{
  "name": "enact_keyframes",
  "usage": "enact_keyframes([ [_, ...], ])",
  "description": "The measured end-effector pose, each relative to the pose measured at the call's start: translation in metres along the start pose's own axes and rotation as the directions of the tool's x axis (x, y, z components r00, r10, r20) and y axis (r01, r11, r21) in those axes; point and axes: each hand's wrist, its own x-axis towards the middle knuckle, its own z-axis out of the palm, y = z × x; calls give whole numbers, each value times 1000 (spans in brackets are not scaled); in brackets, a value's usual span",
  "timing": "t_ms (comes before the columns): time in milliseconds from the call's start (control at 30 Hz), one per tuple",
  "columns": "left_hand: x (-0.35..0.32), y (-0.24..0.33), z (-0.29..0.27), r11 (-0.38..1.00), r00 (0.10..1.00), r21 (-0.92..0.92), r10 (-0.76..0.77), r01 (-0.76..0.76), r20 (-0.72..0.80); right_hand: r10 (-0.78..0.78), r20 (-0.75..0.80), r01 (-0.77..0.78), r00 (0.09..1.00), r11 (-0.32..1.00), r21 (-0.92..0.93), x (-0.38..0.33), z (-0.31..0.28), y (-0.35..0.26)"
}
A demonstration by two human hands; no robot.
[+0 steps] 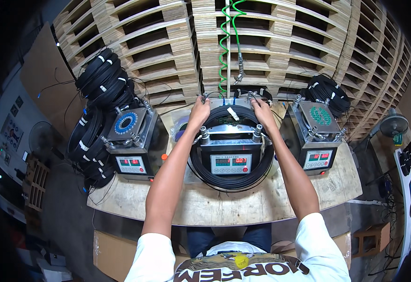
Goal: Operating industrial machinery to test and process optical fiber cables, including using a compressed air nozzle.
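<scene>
The left hand (199,113) and right hand (263,113) curl at silver metal rear clamps (205,96); whether they grip cannot be told. A round black cable coil (231,184) rings the boxy black-and-silver middle machine (231,163) between the forearms (169,181), so an inward-swinging arm could snag its loops. Pale wooden tabletop (205,210) leaves room frontward; a boxy black-and-silver machine at the left (130,162) and its twin at the right (318,160) narrow the sides.
</scene>
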Motion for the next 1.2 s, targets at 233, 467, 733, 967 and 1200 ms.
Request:
enact_keyframes([
  [233,3,-8,0,999,999,-14,34,-34,-11,-29,-40,28,999,1000,-9,-4,4,-3],
  [467,3,-5,-1,998,999,-64,-16,20,50,61,-52,-68,997,988,-138,-6,-4,-12],
  [733,5,-12,0,993,999,-116,7,-1,53,8,24,-7,1000,999,-48,-1,0,-2],
  [967,2,-6,-2,996,999,-82,21,-17,50,-31,-1,31,1000,998,60,-6,-4,-8],
  [1200,4,-10,-2,991,996,-130,-14,25,85,32,-28,-34,999,995,-96,-12,-10,-21],
])
